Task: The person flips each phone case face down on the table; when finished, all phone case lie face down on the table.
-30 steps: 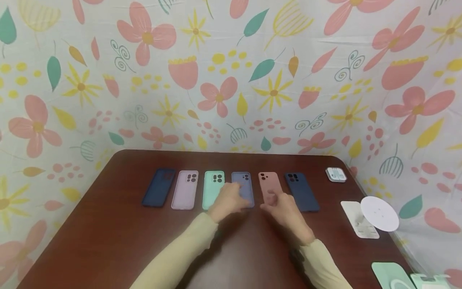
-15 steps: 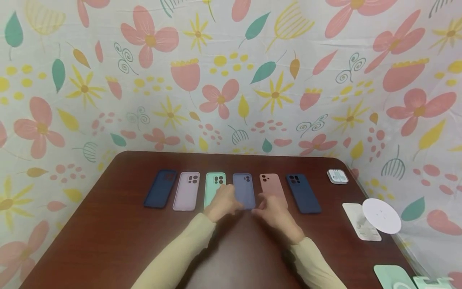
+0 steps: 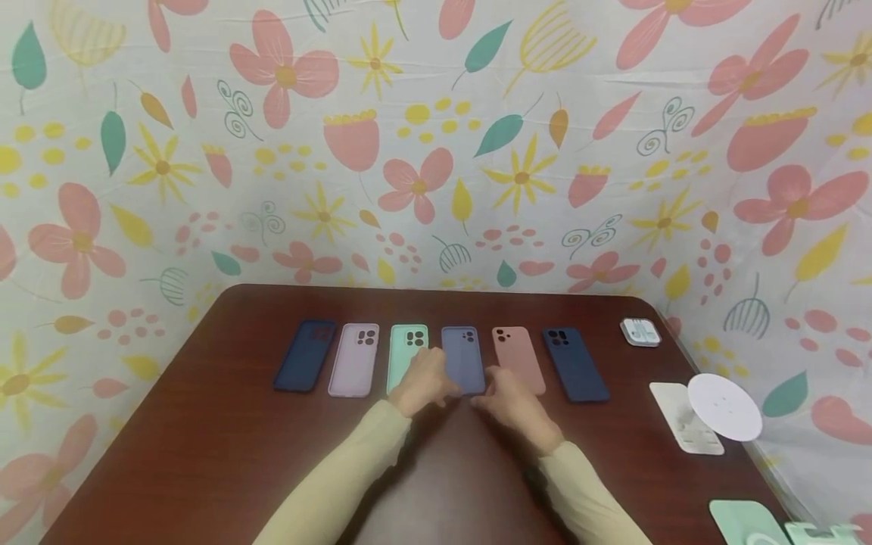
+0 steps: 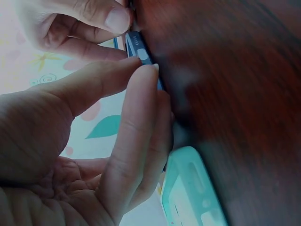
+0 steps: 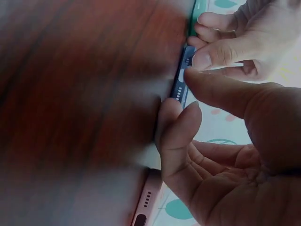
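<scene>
A lavender-blue phone case (image 3: 461, 354) lies face down in the middle of a row, its bottom edge towards me. My left hand (image 3: 424, 384) pinches its lower left corner between thumb and fingers. At the lower right corner, my right hand (image 3: 516, 409) does the same. The case's bottom edge (image 5: 180, 84), with speaker holes and a port cutout, shows between both thumbs in the right wrist view. A mint case (image 3: 407, 339) is beside the left hand, partly covered by it. Next to the right hand lies a pink case (image 3: 521, 352).
Further left are a lilac case (image 3: 353, 363) and a dark blue case (image 3: 304, 356); another dark blue case (image 3: 576, 367) lies right. Along the table's right side are boxed earphones (image 3: 640, 331), a white stand with round disc (image 3: 725, 406) and a mint item (image 3: 748, 522).
Both hands have drawn back slightly from over the cases to the lavender-blue case's near corners. The right hand has moved left, off the pink case. The cases keep their places.
</scene>
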Tool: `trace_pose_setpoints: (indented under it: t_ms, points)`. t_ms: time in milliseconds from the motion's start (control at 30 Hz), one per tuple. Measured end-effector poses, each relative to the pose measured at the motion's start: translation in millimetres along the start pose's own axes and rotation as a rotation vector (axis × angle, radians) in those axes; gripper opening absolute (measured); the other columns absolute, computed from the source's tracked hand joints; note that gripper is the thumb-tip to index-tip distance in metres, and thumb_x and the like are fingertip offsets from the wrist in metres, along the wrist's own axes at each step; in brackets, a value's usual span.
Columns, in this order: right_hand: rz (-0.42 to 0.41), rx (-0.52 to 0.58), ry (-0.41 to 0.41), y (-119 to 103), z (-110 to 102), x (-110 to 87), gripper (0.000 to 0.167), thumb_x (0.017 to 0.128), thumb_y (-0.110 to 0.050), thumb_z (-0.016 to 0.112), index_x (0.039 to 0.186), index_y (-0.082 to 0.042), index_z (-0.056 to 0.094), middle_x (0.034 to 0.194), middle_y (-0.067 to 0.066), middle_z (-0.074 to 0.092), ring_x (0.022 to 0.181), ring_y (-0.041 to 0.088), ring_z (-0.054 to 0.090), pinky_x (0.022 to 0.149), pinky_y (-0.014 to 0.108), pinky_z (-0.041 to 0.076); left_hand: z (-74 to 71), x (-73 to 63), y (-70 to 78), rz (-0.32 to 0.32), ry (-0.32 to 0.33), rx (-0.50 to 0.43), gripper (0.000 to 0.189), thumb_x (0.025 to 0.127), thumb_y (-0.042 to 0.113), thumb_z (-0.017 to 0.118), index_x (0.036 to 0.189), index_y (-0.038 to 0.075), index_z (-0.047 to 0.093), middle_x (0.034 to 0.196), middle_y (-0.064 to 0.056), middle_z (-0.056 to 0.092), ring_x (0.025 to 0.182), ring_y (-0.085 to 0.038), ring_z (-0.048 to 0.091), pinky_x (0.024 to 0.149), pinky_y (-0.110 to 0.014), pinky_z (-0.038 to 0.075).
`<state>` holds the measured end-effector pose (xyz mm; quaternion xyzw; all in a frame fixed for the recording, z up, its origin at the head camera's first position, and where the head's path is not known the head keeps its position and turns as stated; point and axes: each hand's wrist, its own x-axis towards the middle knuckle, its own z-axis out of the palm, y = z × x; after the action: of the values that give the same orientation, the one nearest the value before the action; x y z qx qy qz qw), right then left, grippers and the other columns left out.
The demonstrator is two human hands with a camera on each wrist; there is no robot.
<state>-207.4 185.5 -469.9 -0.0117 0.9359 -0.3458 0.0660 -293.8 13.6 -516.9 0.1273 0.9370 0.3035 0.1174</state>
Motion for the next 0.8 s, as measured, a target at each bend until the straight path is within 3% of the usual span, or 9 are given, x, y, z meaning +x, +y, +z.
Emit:
trace_pose_setpoints:
  t_ms: [400,600,633,800]
  points:
    - [-0.014,-0.081,-0.007,38.8,22.0,38.5,0.033,0.090,-0.010,0.085,0.115,0.004,0.070,0.078,0.006,0.068,0.068,0.017,0.063,0.061,0.028,0.051,4.9,9.8,-4.5,-0.014,-0.010,0.019,0.040,0.073,0.017,0.097,0.101,-0.004,0.077,0.062,-0.003,0.071,0.041,-0.010,0.067,0.054,-0.023,0.057]
    - [-0.020,-0.116,0.034,49.2,28.1,47.9,0.031,0.090,-0.008,0.082,0.117,0.004,0.071,0.085,0.005,0.071,0.072,0.017,0.063,0.065,0.031,0.053,4.0,8.5,-5.0,0.017,0.005,0.007,0.037,0.075,0.021,0.096,0.098,-0.001,0.078,0.061,-0.001,0.070,0.040,-0.008,0.066,0.055,-0.022,0.056]
    - [-0.021,-0.120,0.039,50.4,28.6,48.7,0.032,0.091,-0.007,0.081,0.119,0.005,0.071,0.086,0.005,0.071,0.073,0.017,0.063,0.065,0.031,0.054,3.9,7.3,-3.8,0.022,0.011,0.013,0.035,0.076,0.020,0.095,0.097,-0.002,0.077,0.062,-0.003,0.071,0.040,-0.008,0.066,0.055,-0.023,0.057]
    - [-0.044,-0.120,0.045,51.7,27.7,44.9,0.033,0.093,-0.006,0.077,0.122,0.007,0.069,0.083,0.006,0.070,0.071,0.016,0.063,0.064,0.029,0.053,-21.1,-25.5,21.7,-0.004,-0.017,-0.069,0.028,0.085,0.015,0.088,0.097,-0.006,0.074,0.069,-0.012,0.073,0.045,-0.015,0.069,0.062,-0.028,0.061]
